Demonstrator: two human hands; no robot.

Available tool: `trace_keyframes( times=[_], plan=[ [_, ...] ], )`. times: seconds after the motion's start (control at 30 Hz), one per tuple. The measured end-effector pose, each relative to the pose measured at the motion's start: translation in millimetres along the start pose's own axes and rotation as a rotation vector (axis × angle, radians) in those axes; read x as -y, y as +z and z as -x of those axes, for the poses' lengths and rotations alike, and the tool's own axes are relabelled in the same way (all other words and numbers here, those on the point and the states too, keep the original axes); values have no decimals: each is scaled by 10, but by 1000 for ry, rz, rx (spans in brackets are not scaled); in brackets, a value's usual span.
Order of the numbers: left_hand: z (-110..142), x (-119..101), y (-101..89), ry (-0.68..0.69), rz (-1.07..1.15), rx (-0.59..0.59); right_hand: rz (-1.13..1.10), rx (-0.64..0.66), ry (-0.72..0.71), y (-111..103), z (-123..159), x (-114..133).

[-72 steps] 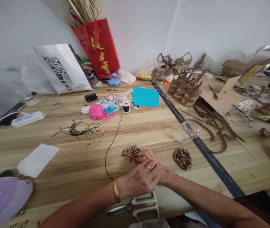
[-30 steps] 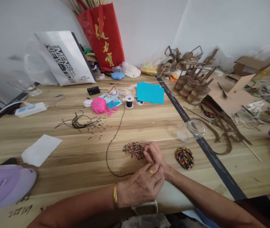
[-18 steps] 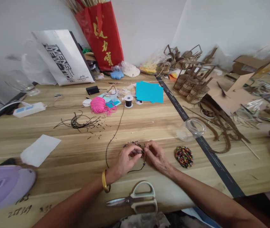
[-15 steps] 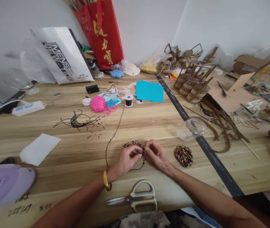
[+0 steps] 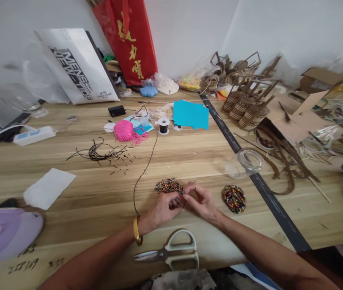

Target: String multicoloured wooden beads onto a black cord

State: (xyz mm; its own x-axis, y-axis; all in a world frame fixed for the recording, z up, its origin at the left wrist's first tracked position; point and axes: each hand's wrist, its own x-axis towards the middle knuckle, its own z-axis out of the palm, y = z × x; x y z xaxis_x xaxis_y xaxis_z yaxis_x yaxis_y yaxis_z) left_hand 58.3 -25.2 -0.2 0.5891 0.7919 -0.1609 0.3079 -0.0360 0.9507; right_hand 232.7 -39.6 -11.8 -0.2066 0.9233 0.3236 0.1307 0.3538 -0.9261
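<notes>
My left hand [image 5: 163, 208], a gold bangle at its wrist, is closed at the near edge of a bunch of multicoloured strung beads [image 5: 168, 185], its fingertips pinching the strand. Against it, my right hand [image 5: 202, 202] pinches a black cord whose short end shows between the fingertips. The exact crossing of cord and strand is hidden by my fingers. From a white spool [image 5: 163, 126], black thread [image 5: 146, 169] curves down to my left hand. A second coil of multicoloured beads [image 5: 234, 199] lies right of my right hand. Scissors [image 5: 171, 251] with pale handles lie nearer me.
Cut black cords [image 5: 97, 152] and small scraps lie left of the thread. Behind them are pink yarn [image 5: 124, 131] and blue sheets [image 5: 191, 114]. A clear plastic container [image 5: 244, 164], small bamboo baskets [image 5: 246, 106] and cardboard [image 5: 298, 117] occupy the right. A purple appliance [image 5: 8, 233] stands front left.
My left hand has shifted slightly down, uncovering more of the bead bunch. My right fingertips have come down and closer to the left ones. The cord loop below them is now mostly hidden.
</notes>
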Motion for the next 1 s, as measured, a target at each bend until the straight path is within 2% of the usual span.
trace_keyframes(
  times=[0.17,0.43,0.63,0.77,1.0],
  plan=[
    [30,17,-5,12,-85,56,-41,7,17,-7,10,-58],
    [72,-26,-59,143,-342,102,-111,-28,131,-8,-9,-62],
    [76,-102,-148,95,-360,187,-212,-67,227,-11,-65,-26],
    [85,-152,-221,111,-382,253,-239,-104,252,-22,-105,-2],
    [76,-138,-315,118,-370,343,-291,-39,303,-11,-112,32]
  ],
)
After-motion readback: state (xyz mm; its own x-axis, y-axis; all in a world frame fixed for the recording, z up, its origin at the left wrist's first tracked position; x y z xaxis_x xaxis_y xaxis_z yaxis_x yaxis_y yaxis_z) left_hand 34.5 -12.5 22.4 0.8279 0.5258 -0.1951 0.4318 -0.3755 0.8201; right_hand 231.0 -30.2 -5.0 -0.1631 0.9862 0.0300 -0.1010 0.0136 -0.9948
